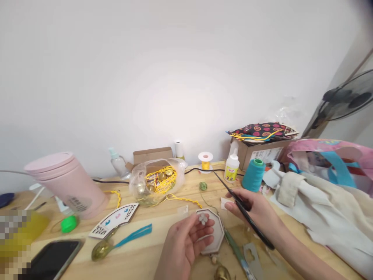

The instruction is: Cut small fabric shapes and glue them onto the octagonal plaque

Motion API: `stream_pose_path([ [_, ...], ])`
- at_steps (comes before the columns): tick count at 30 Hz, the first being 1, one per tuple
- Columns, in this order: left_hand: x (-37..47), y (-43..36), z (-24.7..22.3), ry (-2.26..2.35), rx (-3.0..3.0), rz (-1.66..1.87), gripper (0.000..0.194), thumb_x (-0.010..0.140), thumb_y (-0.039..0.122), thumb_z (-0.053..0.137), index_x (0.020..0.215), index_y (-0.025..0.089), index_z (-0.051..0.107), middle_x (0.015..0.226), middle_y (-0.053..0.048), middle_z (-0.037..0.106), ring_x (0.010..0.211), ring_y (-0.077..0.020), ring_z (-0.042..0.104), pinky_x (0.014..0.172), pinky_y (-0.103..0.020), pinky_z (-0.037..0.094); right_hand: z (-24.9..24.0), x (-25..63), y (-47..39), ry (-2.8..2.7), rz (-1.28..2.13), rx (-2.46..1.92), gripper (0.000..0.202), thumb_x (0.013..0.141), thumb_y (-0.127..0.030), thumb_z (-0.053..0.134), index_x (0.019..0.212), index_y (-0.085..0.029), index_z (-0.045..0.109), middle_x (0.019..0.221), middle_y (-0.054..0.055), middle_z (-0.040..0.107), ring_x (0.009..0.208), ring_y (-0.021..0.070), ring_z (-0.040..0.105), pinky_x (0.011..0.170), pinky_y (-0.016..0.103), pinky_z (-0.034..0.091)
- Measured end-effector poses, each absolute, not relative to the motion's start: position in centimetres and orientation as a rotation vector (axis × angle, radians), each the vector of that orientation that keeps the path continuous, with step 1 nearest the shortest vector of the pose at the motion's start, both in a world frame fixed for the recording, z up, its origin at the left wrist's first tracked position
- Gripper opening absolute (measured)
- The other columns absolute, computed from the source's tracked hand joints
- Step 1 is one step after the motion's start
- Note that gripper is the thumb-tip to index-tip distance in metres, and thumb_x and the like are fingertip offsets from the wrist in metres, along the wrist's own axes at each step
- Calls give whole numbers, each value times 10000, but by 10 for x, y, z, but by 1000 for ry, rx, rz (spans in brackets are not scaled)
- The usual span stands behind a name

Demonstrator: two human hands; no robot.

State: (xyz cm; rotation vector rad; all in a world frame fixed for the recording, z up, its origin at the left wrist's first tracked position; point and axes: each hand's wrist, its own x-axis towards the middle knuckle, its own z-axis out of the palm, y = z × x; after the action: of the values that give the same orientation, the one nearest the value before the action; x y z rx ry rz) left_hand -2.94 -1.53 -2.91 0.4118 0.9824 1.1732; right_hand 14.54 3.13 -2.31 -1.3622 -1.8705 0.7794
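Observation:
Low in the middle, my left hand (186,243) has its palm up and fingers curled. Between its thumb and fingers sits a small grey-white flower-shaped piece (203,218). My right hand (256,212) grips black scissors (240,204), their long blades pointing up and left. Beneath the left fingers lies an octagonal frame (219,233) with a pale face, partly covered by that hand. A gold bell (222,273) is at the frame's lower end. Just right of the frame rests a green-handled tool (236,249), beside a grey cut-out scrap (253,256).
Behind the hands stand a glue bottle (231,169), a teal thread cone (253,175) and a yellow thread spool (205,163). Leftward are a bag of bells and cords (136,182), a pink tumbler (78,190), a fan-shaped plaque (115,219) and a phone (52,258). White cloth (314,214) lies right.

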Motion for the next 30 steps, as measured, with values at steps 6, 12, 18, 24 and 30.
stream_pose_path([
  [6,-30,-15,-30,999,469,1189,186,727,231,577,700,85,688,711,-119,710,655,-179,637,632,-274,510,-30,151,35,-1872,693,-1396,255,708,-408,558,745,-156,576,536,-46,415,506,128,375,456,223,292],
  [12,-32,-17,-36,1056,652,1146,193,574,224,732,708,93,689,657,-71,706,569,-117,601,619,-233,498,-29,149,34,-1866,713,-1334,233,723,-401,547,729,-169,566,541,-48,406,508,125,372,459,225,299],
  [18,-30,-17,-34,1077,765,1164,286,569,201,730,825,105,648,598,-59,706,529,-117,603,571,-226,473,-24,141,25,-1850,875,-1218,152,712,-291,574,803,-169,562,599,-36,478,532,126,445,480,216,354],
  [24,-27,-17,-33,1100,895,1137,353,592,170,694,922,124,578,602,-47,700,609,-170,630,613,-277,475,-24,128,11,-1882,1077,-1080,98,672,-112,543,737,-182,564,643,-31,578,537,113,498,477,188,377],
  [30,-21,-21,-36,1080,968,1104,352,621,193,664,956,125,577,632,-58,688,634,-204,623,653,-349,481,-24,124,7,-1811,1255,-1046,227,600,-6,480,735,-169,563,621,-36,557,555,115,498,505,199,381],
])
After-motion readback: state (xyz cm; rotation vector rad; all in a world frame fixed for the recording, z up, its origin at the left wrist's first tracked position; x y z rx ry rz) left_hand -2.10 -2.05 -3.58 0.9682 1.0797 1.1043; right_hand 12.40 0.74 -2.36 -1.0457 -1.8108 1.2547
